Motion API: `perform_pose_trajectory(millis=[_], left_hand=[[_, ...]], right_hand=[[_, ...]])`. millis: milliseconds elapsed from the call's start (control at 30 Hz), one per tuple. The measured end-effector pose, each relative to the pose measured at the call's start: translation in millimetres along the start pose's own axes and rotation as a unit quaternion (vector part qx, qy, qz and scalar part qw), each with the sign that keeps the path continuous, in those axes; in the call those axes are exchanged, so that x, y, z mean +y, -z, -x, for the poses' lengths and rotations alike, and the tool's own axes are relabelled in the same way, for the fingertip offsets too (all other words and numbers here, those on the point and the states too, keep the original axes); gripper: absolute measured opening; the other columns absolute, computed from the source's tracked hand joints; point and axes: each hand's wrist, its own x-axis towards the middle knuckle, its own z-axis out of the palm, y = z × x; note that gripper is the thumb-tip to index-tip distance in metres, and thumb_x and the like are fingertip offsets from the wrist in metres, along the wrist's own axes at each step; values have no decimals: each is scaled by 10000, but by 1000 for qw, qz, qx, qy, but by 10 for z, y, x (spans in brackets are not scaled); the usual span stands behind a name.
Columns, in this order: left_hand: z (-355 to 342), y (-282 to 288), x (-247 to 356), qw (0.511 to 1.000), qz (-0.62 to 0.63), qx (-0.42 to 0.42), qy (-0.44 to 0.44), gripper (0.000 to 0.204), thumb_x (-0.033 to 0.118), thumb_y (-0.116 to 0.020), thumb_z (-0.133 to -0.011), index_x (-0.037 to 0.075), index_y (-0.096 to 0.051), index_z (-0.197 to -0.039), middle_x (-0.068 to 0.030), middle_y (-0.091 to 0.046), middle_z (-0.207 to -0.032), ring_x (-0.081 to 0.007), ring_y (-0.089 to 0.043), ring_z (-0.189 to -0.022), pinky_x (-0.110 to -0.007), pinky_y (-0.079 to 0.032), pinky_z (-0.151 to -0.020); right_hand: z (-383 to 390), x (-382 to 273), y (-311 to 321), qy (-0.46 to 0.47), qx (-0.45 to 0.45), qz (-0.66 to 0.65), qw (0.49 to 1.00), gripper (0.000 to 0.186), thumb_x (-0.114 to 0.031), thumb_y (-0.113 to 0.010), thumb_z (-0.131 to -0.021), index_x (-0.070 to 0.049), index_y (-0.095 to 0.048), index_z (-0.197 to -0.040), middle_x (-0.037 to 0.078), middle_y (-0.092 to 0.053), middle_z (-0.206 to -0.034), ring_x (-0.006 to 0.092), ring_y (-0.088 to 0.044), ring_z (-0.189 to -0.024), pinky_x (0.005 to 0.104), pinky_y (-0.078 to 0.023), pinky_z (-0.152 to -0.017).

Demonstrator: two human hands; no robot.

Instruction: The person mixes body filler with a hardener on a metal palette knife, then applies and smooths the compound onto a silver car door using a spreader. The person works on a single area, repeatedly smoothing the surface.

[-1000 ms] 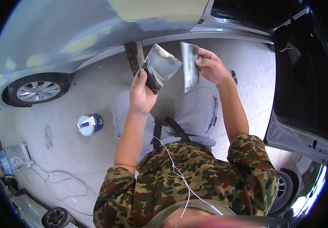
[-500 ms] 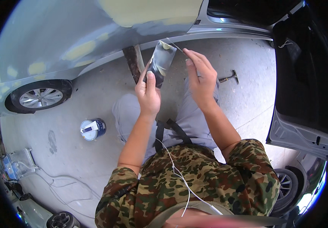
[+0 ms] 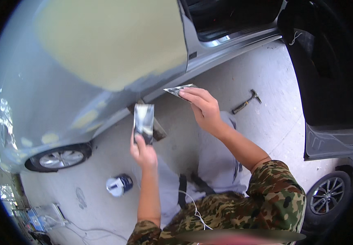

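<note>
My left hand (image 3: pixel 144 153) grips a flat, shiny rectangular putty spreader (image 3: pixel 144 117) by its dark lower end, thumb on top, with the blade pointing up. Higher and to the right, my right hand (image 3: pixel 204 109) is closed on a second thin putty spreader (image 3: pixel 176 90), its blade tilted and pointing left. The two spreaders are apart. Beyond them stands a grey car (image 3: pixel 74 92), its side panel bearing a large patch of pale yellow filler (image 3: pixel 115 41) and several smaller ones. Neither spreader visibly touches the panel.
A hammer (image 3: pixel 246 102) lies on the concrete floor at the right. A blue and white can (image 3: pixel 119 185) stands left of my legs. An open car door (image 3: pixel 327 141) fills the right side. Hoses (image 3: pixel 90 229) trail at the lower left, and another wheel (image 3: pixel 329 192) stands at the lower right.
My view has turned toward the filler patch. The hands have moved apart: the right spreader, edge-on near the left one before, now shows its face up and to the right.
</note>
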Motion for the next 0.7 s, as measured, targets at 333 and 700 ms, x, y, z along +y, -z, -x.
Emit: perform_pose_trajectory(millis=[333,700], left_hand=[[297,367,-369,988,-88,70,106,463,215,-512,-1103,-124,-478,-1416,-188,-624,-1326,-227,-625,-1205,-355,-470,-1056],[380,379,-561,980,-123,86,134,462,209,-513,-1100,-133,-479,-1409,-195,-627,-1322,-227,-634,-1189,-344,-479,-1034]], right_hand=[[-465,1644,-28,241,107,244,933,315,-174,-761,-855,-232,-782,-1164,-47,-705,-1291,183,-595,-1287,444,-354,-1177],[-310,2213,-402,256,149,287,911,262,-263,-771,-870,-307,-788,-1128,-123,-689,-1322,150,-561,-1323,436,-301,-1215]])
